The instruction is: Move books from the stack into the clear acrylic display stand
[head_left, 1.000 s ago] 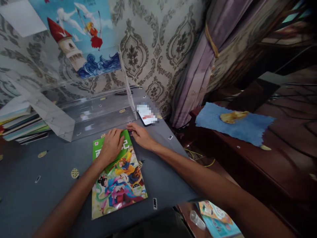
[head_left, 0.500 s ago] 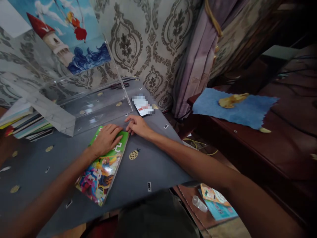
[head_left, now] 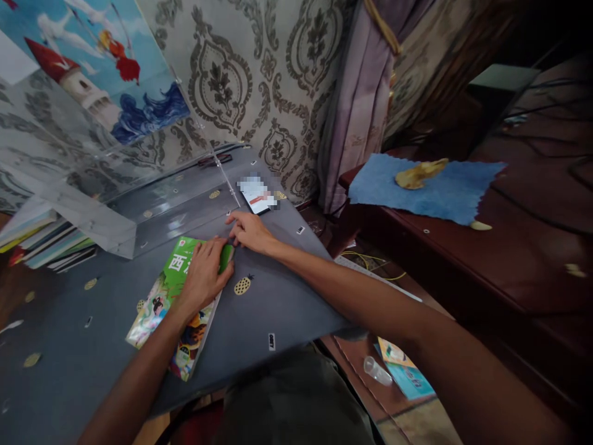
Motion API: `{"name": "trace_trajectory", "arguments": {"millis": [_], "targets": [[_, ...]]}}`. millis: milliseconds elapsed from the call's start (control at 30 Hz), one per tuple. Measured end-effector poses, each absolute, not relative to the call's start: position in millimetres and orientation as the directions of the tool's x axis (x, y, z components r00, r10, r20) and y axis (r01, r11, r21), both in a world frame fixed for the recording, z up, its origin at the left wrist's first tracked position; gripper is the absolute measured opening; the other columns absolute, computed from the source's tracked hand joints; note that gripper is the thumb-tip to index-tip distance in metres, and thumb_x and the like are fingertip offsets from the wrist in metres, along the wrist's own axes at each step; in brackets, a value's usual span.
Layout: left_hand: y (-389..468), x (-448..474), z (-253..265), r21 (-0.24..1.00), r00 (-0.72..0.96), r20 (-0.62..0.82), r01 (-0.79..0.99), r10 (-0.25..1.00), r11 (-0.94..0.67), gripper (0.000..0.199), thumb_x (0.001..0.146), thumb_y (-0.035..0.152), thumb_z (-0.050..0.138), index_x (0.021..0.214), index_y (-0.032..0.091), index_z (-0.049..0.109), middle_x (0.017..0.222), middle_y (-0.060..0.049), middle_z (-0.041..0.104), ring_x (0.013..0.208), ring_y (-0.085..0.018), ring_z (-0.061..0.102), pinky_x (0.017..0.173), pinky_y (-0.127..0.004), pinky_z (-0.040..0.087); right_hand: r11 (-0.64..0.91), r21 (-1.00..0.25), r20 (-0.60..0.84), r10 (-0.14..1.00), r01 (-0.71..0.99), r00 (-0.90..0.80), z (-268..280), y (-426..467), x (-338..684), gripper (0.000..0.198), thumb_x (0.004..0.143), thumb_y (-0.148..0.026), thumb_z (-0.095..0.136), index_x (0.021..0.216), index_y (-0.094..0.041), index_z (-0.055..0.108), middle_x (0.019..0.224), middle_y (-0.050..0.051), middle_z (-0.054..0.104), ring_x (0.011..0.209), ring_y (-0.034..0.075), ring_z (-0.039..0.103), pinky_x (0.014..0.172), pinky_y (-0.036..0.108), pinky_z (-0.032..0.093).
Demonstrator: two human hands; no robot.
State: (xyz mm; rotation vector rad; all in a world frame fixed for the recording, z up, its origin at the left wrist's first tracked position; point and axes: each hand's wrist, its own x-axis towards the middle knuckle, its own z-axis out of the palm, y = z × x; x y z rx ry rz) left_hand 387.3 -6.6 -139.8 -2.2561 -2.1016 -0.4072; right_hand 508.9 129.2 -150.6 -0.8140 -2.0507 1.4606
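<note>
A book (head_left: 173,272) with a green top and a colourful illustrated cover lies closed and slanted on the grey patterned tablecloth (head_left: 250,321). Across its upper right part rests my left hand (head_left: 204,275), palm down, fingers stretched out and covering some of the title. My right hand (head_left: 250,232) is at the book's top right corner, its index finger extended and the others loosely bent. Nothing shows in its fingers; whether it touches the corner I cannot tell. Just beyond it lies a phone (head_left: 257,194) with a lit, blurred screen.
A clear acrylic stand (head_left: 111,232) stands at the back left, beside a stack of books (head_left: 55,238). Glasses (head_left: 215,161) lie behind it. To the right, a dark red wooden bench (head_left: 523,272) bears a blue cloth (head_left: 445,191). A clear plastic cup (head_left: 377,371) sits low down.
My left hand has shifted to the right across the cover, so the upper left of the book and part of its white title now show. The view has moved slightly right.
</note>
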Motion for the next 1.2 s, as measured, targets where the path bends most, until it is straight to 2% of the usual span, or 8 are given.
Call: {"name": "trace_trajectory", "arguments": {"millis": [233,567,867,1033,1200], "targets": [[-6.6,384.1,-143.4,0.195,0.025,0.266,0.978,0.964,-0.079,0.039,0.091,0.026,0.050,0.130,0.020,0.053,0.134,-0.012,0.066,0.129,-0.030,0.058,0.112,-0.055,0.043,0.263,-0.947,0.053,0.698,0.187,-0.714,-150.0,131.6,511.0,0.034,0.080,0.000,0.048,0.108,-0.013,0.063,0.077,0.002,0.070,0.064,0.015,0.068,0.069,0.029,0.057],[-8.5,382.6,-140.6,0.226,0.015,0.253,0.971,0.967,-0.074,0.043,0.092,0.027,0.050,0.135,0.024,0.052,0.139,-0.011,0.064,0.130,-0.029,0.059,0.113,-0.056,0.043,0.232,-0.958,0.040,0.688,0.167,-0.725,-150.7,135.8,512.6,0.038,0.076,0.001,0.046,0.107,-0.013,0.063,0.078,0.003,0.069,0.062,0.014,0.067,0.068,0.029,0.057],[-9.1,384.4,-138.3,0.216,0.031,0.215,0.973,0.976,-0.078,0.045,0.092,0.027,0.048,0.137,0.021,0.051,0.141,-0.012,0.062,0.134,-0.029,0.056,0.115,-0.057,0.038,0.183,-0.982,0.095,0.710,0.053,-0.698,-150.8,134.7,509.9,0.033,0.079,0.001,0.043,0.101,-0.016,0.060,0.077,0.000,0.067,0.055,0.010,0.063,0.050,0.019,0.048],[-9.1,386.7,-138.1,0.219,0.031,0.207,0.973,0.978,-0.077,0.047,0.091,0.027,0.049,0.138,0.020,0.050,0.139,-0.013,0.063,0.131,-0.029,0.056,0.116,-0.056,0.036,0.223,-0.973,0.200,0.661,-0.066,-0.723,-145.7,129.3,511.6,0.036,0.080,-0.001,0.041,0.105,-0.018,0.059,0.080,-0.001,0.070,0.057,0.010,0.064,0.057,0.022,0.051],[-9.5,386.2,-139.5,0.218,0.037,0.197,0.973,0.980,-0.081,0.045,0.092,0.028,0.050,0.136,0.020,0.050,0.138,-0.013,0.063,0.132,-0.028,0.056,0.117,-0.055,0.034,0.368,-0.930,0.226,0.630,0.029,-0.743,-148.1,125.8,512.5,0.037,0.081,-0.001,0.042,0.106,-0.019,0.062,0.077,-0.002,0.070,0.059,0.011,0.065,0.069,0.026,0.054]]}}
